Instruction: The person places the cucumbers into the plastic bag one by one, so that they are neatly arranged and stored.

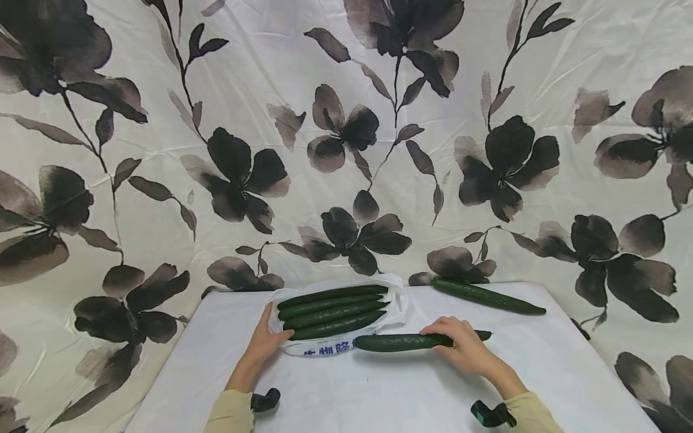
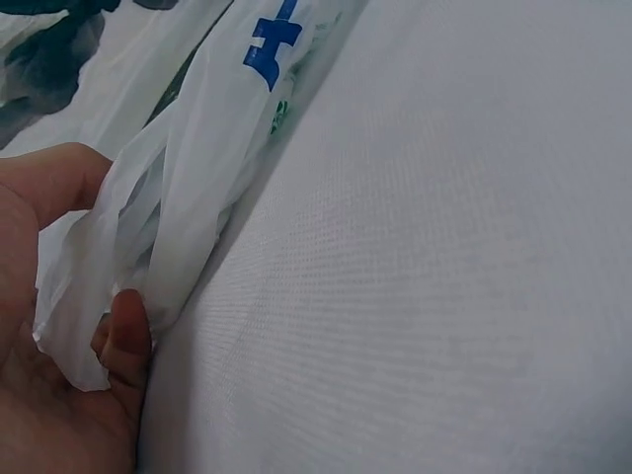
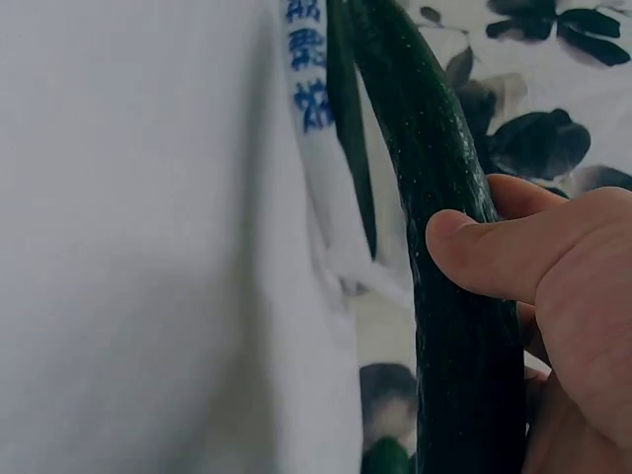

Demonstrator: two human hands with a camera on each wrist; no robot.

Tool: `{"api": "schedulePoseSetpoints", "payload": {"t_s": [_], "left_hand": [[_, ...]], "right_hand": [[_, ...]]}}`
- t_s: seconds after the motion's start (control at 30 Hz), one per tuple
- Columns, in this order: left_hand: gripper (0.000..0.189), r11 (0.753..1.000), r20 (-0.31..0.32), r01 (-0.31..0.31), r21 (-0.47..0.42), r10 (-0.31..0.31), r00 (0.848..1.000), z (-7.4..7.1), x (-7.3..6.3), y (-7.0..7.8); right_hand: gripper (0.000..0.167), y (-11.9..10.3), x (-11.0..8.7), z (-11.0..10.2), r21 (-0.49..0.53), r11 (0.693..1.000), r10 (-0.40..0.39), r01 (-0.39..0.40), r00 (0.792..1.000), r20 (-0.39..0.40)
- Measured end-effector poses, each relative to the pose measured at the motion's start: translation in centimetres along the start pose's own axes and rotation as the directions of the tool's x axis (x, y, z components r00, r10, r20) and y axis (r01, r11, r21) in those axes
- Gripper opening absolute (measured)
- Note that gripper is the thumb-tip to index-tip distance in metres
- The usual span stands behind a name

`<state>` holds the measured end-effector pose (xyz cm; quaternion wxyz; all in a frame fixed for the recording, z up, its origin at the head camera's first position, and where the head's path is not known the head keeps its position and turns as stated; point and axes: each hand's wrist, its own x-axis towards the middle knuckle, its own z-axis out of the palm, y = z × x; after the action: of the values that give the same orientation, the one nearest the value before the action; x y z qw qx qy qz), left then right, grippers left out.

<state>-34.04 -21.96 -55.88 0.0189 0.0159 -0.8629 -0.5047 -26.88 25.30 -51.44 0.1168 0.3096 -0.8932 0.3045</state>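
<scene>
A white plastic bag with blue printing lies on the table, its top open over several cucumbers side by side. At the bag's left end, my left hand holds its edge. The left wrist view shows the thin plastic between thumb and fingers of that hand. My right hand grips another cucumber near its right part, thumb on the near side. This cucumber lies level, its left end in front of the bag's printed side. Up close, the right thumb presses its dark, bumpy skin.
One more cucumber lies slanted at the back right of the white-covered table. A floral cloth hangs right behind the table's back edge. Dark devices are strapped at both wrists.
</scene>
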Motion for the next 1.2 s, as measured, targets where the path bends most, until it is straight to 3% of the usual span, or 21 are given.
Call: {"api": "schedulePoseSetpoints", "payload": {"t_s": [0.43, 0.77, 1.2], "left_hand": [[0.099, 0.999, 0.003, -0.035, -0.032, 0.035, 0.999, -0.2, 0.1, -0.1], [0.099, 0.997, -0.01, -0.026, -0.066, 0.025, 1.0, -0.2, 0.1, -0.1], [0.101, 0.998, 0.001, 0.005, -0.067, -0.005, 1.0, -0.1, 0.1, -0.4]], "right_hand": [[0.042, -2.0, 6.6, 2.6, -0.007, 0.997, -0.083, 0.083, 0.996, -0.026], [0.039, -2.3, 12.9, 5.3, 0.089, 0.992, -0.091, 0.086, 0.994, 0.054], [0.036, -2.8, 17.1, 7.4, 0.144, 0.98, -0.146, 0.136, 0.987, 0.065]]}}
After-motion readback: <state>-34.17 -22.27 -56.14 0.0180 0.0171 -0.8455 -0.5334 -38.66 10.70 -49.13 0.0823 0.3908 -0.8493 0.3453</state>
